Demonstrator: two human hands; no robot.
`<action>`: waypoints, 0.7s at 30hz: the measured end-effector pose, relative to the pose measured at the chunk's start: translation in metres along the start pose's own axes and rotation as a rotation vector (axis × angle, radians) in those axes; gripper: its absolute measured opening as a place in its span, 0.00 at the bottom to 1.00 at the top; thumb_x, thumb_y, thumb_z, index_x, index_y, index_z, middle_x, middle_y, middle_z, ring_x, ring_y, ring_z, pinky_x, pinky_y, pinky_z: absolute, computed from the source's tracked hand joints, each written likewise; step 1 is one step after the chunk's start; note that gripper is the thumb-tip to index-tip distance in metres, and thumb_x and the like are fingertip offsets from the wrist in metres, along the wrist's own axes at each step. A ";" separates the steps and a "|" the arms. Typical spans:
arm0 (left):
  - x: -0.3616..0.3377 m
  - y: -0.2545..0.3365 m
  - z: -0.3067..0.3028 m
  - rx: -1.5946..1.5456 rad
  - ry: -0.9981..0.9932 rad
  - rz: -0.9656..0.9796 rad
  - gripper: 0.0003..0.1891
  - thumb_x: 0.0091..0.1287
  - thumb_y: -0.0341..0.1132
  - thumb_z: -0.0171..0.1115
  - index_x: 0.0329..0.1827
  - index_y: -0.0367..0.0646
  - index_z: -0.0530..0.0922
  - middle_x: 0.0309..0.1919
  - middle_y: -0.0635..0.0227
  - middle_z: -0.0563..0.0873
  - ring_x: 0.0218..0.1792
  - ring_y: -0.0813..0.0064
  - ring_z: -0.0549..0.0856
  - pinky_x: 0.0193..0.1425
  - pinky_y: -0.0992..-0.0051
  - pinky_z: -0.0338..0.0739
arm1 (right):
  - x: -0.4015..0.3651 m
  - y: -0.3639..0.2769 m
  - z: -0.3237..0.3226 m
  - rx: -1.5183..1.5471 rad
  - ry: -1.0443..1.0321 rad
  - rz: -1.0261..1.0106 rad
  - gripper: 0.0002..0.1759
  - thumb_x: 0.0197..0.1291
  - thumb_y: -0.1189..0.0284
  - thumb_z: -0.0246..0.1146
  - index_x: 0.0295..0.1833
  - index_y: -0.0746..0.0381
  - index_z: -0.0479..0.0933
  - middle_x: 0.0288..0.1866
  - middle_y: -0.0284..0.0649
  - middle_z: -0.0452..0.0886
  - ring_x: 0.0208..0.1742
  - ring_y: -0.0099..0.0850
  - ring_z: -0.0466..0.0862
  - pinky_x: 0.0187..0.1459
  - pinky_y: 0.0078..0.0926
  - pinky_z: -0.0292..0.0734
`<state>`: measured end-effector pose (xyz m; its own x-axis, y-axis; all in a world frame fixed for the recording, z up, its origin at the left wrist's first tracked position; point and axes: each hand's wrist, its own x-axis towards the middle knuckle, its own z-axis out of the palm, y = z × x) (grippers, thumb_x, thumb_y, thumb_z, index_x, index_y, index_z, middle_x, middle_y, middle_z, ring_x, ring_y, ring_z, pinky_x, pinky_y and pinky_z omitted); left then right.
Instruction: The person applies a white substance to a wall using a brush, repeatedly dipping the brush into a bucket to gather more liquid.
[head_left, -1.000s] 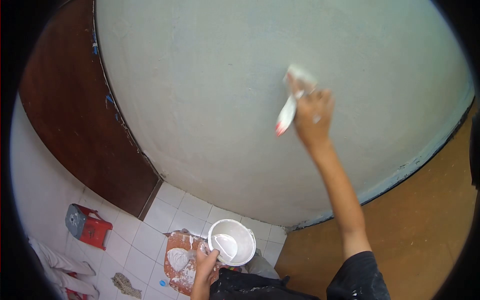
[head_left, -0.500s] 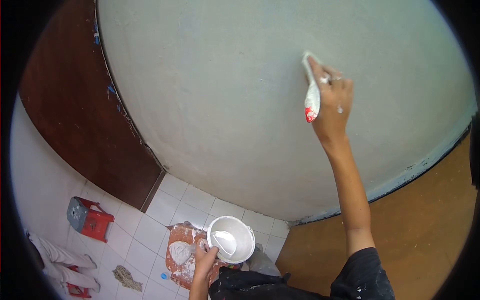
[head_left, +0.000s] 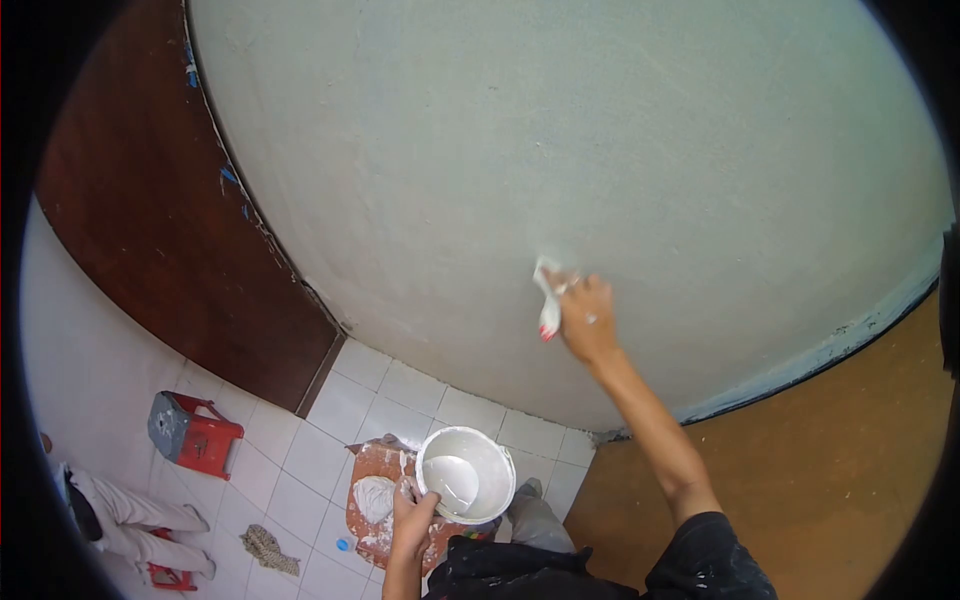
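Note:
My right hand (head_left: 588, 315) is closed around a putty knife (head_left: 549, 305) with a white handle and a red end. Its blade lies against the grey-green wall (head_left: 430, 180), and white smears mark my fingers. Down at the bottom, my left hand (head_left: 411, 510) grips the rim of a white bucket (head_left: 503, 450). White material shows inside the bucket. Beside my left hand, a whitish lump (head_left: 374, 499), perhaps a bag of powder, rests on a stained orange-brown stool or board (head_left: 362, 470).
A dark brown door (head_left: 180, 230) stands at left, a brown panel (head_left: 780, 490) at right. On the white tiles (head_left: 340, 405) are a red and grey stool (head_left: 195, 435), a patterned cloth (head_left: 268, 549) and a blue cap (head_left: 342, 544). Another person's legs (head_left: 135, 515) are at lower left.
My right hand has moved down and to the left along the wall with the putty knife. My left hand still holds the bucket, and the view has shifted slightly.

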<state>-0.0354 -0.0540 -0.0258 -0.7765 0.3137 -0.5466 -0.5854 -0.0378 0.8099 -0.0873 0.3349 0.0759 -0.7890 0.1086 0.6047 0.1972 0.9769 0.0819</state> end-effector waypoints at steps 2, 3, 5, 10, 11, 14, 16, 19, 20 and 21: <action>-0.003 0.006 0.003 0.033 0.009 0.014 0.12 0.59 0.23 0.60 0.43 0.42 0.69 0.34 0.68 0.77 0.27 0.79 0.82 0.22 0.75 0.87 | 0.041 0.001 -0.051 -0.109 0.211 0.032 0.32 0.59 0.76 0.66 0.72 0.50 0.77 0.57 0.36 0.81 0.45 0.37 0.75 0.48 0.38 0.69; -0.004 0.008 0.005 0.048 0.012 0.023 0.11 0.59 0.24 0.60 0.41 0.45 0.68 0.32 0.70 0.77 0.25 0.80 0.82 0.21 0.75 0.86 | 0.059 0.000 -0.073 -0.125 0.312 0.046 0.33 0.59 0.76 0.66 0.72 0.49 0.77 0.58 0.34 0.80 0.46 0.36 0.74 0.49 0.37 0.68; -0.002 0.003 0.003 0.037 0.012 0.020 0.12 0.58 0.24 0.60 0.44 0.43 0.70 0.33 0.69 0.78 0.25 0.80 0.82 0.21 0.76 0.86 | 0.072 -0.001 -0.081 -0.156 0.446 0.072 0.34 0.59 0.77 0.67 0.72 0.48 0.77 0.59 0.31 0.80 0.47 0.34 0.72 0.50 0.35 0.67; 0.000 -0.009 -0.004 0.026 0.049 0.004 0.13 0.59 0.24 0.60 0.46 0.41 0.70 0.34 0.68 0.79 0.26 0.79 0.82 0.21 0.77 0.86 | 0.018 -0.008 0.005 -0.202 0.372 0.011 0.34 0.61 0.75 0.63 0.75 0.46 0.74 0.62 0.28 0.79 0.49 0.32 0.71 0.53 0.37 0.65; 0.000 -0.009 -0.004 0.020 0.050 -0.009 0.12 0.59 0.23 0.60 0.44 0.41 0.69 0.34 0.69 0.77 0.26 0.80 0.82 0.21 0.77 0.86 | -0.006 -0.016 0.030 -0.169 0.221 0.008 0.35 0.60 0.76 0.64 0.75 0.46 0.75 0.61 0.30 0.80 0.50 0.34 0.73 0.54 0.38 0.65; -0.006 -0.001 0.001 0.019 0.063 -0.025 0.12 0.59 0.22 0.60 0.42 0.43 0.68 0.33 0.71 0.74 0.26 0.81 0.79 0.20 0.77 0.85 | -0.066 -0.024 0.084 0.053 -0.091 0.037 0.35 0.58 0.76 0.67 0.73 0.48 0.76 0.60 0.34 0.81 0.52 0.37 0.76 0.58 0.40 0.66; -0.007 0.003 0.005 0.020 0.063 -0.003 0.12 0.59 0.21 0.60 0.41 0.44 0.68 0.32 0.72 0.73 0.24 0.82 0.78 0.19 0.77 0.84 | -0.079 -0.025 0.078 0.151 -0.178 0.147 0.32 0.59 0.76 0.66 0.71 0.50 0.77 0.60 0.34 0.81 0.51 0.36 0.77 0.54 0.40 0.68; -0.007 0.005 0.008 0.025 0.030 0.064 0.12 0.59 0.21 0.60 0.41 0.44 0.67 0.31 0.73 0.72 0.23 0.84 0.75 0.19 0.79 0.82 | -0.097 -0.030 0.065 0.368 -0.086 0.342 0.27 0.62 0.75 0.66 0.69 0.53 0.79 0.58 0.38 0.83 0.51 0.39 0.79 0.53 0.40 0.73; -0.007 0.007 0.009 0.030 0.004 0.089 0.12 0.59 0.21 0.59 0.40 0.44 0.67 0.31 0.74 0.71 0.24 0.85 0.75 0.18 0.80 0.81 | -0.103 -0.032 0.059 0.449 -0.016 0.409 0.26 0.63 0.75 0.67 0.68 0.55 0.79 0.57 0.40 0.84 0.51 0.42 0.80 0.53 0.41 0.75; -0.009 0.010 0.012 0.037 -0.024 0.113 0.12 0.59 0.21 0.59 0.40 0.44 0.67 0.31 0.74 0.71 0.24 0.86 0.74 0.18 0.81 0.81 | -0.110 -0.035 0.050 0.538 0.004 0.503 0.25 0.65 0.73 0.67 0.69 0.57 0.78 0.56 0.40 0.84 0.52 0.39 0.81 0.54 0.38 0.76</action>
<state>-0.0314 -0.0456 -0.0105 -0.8309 0.3323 -0.4464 -0.4851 -0.0395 0.8736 -0.0363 0.2978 -0.0337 -0.6762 0.5678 0.4695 0.2210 0.7642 -0.6059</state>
